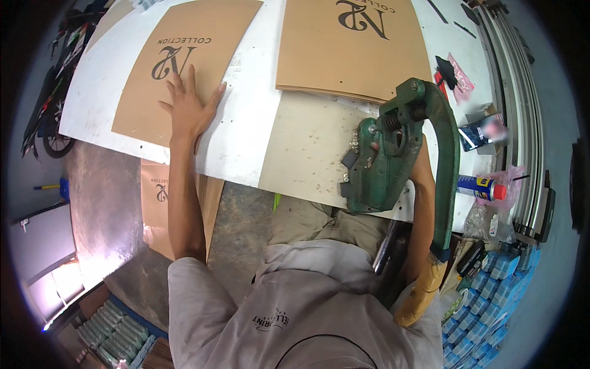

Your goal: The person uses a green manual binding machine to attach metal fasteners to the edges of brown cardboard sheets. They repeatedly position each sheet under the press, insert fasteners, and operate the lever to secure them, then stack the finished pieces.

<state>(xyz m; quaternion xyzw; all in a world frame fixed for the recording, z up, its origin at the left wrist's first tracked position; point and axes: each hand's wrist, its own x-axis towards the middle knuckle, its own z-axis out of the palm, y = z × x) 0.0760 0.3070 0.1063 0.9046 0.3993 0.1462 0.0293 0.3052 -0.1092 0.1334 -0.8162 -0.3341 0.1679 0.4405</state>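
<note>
A: State the position of the left hand (pixel 192 114).
B: Palm down on the brown sheet (pixel 138 104), at the left of the white table (pixel 239 129). The fingers are spread wide and grip nothing. The thumb tip lies at the sheet's right edge.

A: State the position of the right hand (pixel 421 161).
B: Behind the green press (pixel 381 178), which hides most of it. How far it is open, and whether it has hold of anything, cannot be told.

A: Locate the press.
B: At the near edge of the table, right of centre, upright. Its long curved lever (pixel 450 166) comes down toward the person and ends in a yellow-brown grip (pixel 425 294), in front of the right arm. Small metal pieces (pixel 354 142) sit along the press's left side.

A: List the adjacent items.
B: A beige board (pixel 301 141) lies left of the press. Beyond it is a stack of brown sheets (pixel 307 58), printed in dark ink like the single one. A blue and yellow spray can (pixel 478 187) with a red cap lies on its side, right of the lever.
</note>
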